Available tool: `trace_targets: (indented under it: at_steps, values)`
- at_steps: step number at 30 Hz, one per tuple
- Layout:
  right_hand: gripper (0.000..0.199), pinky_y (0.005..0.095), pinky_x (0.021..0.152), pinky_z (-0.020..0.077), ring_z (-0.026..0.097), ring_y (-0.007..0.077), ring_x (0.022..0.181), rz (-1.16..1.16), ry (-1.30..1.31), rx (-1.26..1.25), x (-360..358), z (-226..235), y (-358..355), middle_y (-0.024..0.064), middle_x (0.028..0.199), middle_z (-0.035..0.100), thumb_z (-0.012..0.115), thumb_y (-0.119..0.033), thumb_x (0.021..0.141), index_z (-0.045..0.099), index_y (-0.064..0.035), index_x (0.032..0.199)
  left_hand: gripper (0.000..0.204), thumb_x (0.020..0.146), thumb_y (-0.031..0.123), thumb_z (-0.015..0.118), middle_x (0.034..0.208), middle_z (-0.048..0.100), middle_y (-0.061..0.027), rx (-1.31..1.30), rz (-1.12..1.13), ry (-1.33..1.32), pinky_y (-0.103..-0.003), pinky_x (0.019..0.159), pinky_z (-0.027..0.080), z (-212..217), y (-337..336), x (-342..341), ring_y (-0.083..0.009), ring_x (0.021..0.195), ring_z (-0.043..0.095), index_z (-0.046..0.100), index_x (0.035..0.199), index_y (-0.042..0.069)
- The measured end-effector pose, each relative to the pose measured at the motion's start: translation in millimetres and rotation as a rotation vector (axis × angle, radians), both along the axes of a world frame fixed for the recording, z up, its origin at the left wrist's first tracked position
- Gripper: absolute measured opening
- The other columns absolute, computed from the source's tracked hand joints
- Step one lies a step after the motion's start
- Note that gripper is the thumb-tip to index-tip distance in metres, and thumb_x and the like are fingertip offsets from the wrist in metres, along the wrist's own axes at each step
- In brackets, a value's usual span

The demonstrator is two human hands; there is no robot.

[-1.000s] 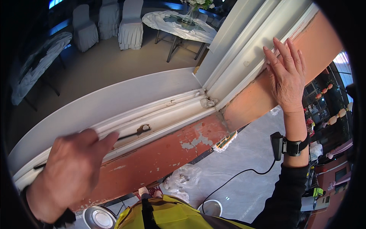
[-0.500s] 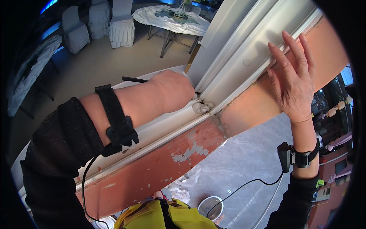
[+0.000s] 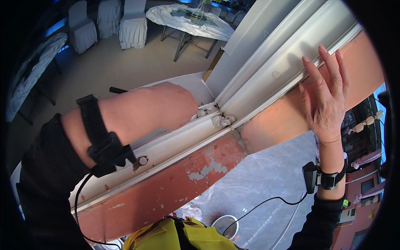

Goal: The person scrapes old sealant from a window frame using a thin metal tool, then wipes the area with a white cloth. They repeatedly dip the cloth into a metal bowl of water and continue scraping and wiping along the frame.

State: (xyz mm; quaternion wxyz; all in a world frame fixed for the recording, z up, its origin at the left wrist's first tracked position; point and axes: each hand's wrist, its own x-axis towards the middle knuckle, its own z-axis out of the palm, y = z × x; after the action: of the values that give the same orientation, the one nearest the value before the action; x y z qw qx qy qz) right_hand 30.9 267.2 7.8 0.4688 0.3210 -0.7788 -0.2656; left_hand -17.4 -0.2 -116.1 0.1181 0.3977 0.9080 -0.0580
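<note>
My left hand (image 3: 177, 104) is curled beside the white window frame's lower track (image 3: 179, 141), its fingers turned away and hidden. A dark bar like a tool handle (image 3: 118, 89) sticks out behind the wrist; the rest of that tool cannot be seen. Ahead of the knuckles, grey-white crumbly lumps (image 3: 223, 121) sit in the frame's inner corner. My right hand (image 3: 327, 100) lies with fingers spread on the upright frame (image 3: 266, 81) and the salmon-coloured wall edge (image 3: 275, 121), holding nothing.
Below the frame runs a red-brown sill (image 3: 166, 187) with flaking paint. A white bucket (image 3: 225, 227) stands on the grey tiled floor (image 3: 254, 196). Beyond the window are covered chairs (image 3: 133, 25) and a table (image 3: 189, 23) with a plant. Cables hang from both wrist straps.
My left hand and the dark handle have moved left, back from the corner, uncovering more of the track and lumps there. My right hand stays resting on the frame, slightly lower in view.
</note>
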Motion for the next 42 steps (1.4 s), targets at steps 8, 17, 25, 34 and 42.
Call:
trace_targets:
  at_steps: [8, 17, 25, 34, 42]
  values:
    - [0.049, 0.0402, 0.109, 0.0339, 0.038, 0.0331, 0.134, 0.015, -0.013, 0.006, 1, -1, 0, 0.0043, 0.139, 0.049, 0.066, -0.004, 0.069, 0.066, -0.0188, 0.115, 0.055, 0.074, -0.001, 0.055, 0.079, 0.064, -0.0181, 0.141, 0.105, 0.103, -0.044, 0.069, 0.052, 10, -18, 27, -0.0350, 0.080, 0.065, 0.058, 0.128, 0.009]
    - [0.049, 0.0400, 0.108, 0.0340, 0.040, 0.0334, 0.132, 0.025, -0.017, 0.012, 1, 1, 1, 0.0048, 0.138, 0.050, 0.067, -0.003, 0.068, 0.067, -0.0178, 0.114, 0.048, 0.079, 0.001, 0.051, 0.081, 0.065, -0.0173, 0.114, 0.073, 0.094, -0.044, 0.068, 0.053, -4, -13, 27, -0.0349, 0.078, 0.066, 0.058, 0.126, 0.007]
    - [0.046, 0.0394, 0.109, 0.0336, 0.040, 0.0336, 0.132, 0.032, -0.021, 0.023, 2, 1, 1, 0.0050, 0.137, 0.051, 0.067, -0.004, 0.069, 0.067, -0.0171, 0.113, 0.037, 0.091, 0.009, 0.045, 0.086, 0.067, -0.0148, 0.000, -0.020, 0.192, -0.042, 0.068, 0.054, -20, 30, 5, -0.0320, 0.080, 0.067, 0.056, 0.126, 0.002]
    - [0.041, 0.0401, 0.107, 0.0369, 0.040, 0.0334, 0.133, 0.037, 0.003, -0.020, 0, -2, -2, 0.0033, 0.138, 0.051, 0.066, -0.004, 0.074, 0.067, -0.0194, 0.112, 0.034, 0.089, 0.007, 0.047, 0.088, 0.067, -0.0165, 0.119, 0.125, 0.147, -0.043, 0.073, 0.054, -4, 16, 18, -0.0334, 0.084, 0.067, 0.060, 0.121, 0.006]
    - [0.043, 0.0399, 0.107, 0.0371, 0.041, 0.0335, 0.132, 0.042, 0.009, 0.001, 0, -1, 0, 0.0036, 0.138, 0.051, 0.067, -0.004, 0.072, 0.067, -0.0191, 0.112, 0.033, 0.081, 0.003, 0.053, 0.086, 0.068, -0.0169, 0.172, 0.104, 0.212, -0.042, 0.072, 0.054, 2, 30, 6, -0.0327, 0.084, 0.067, 0.064, 0.112, 0.007]
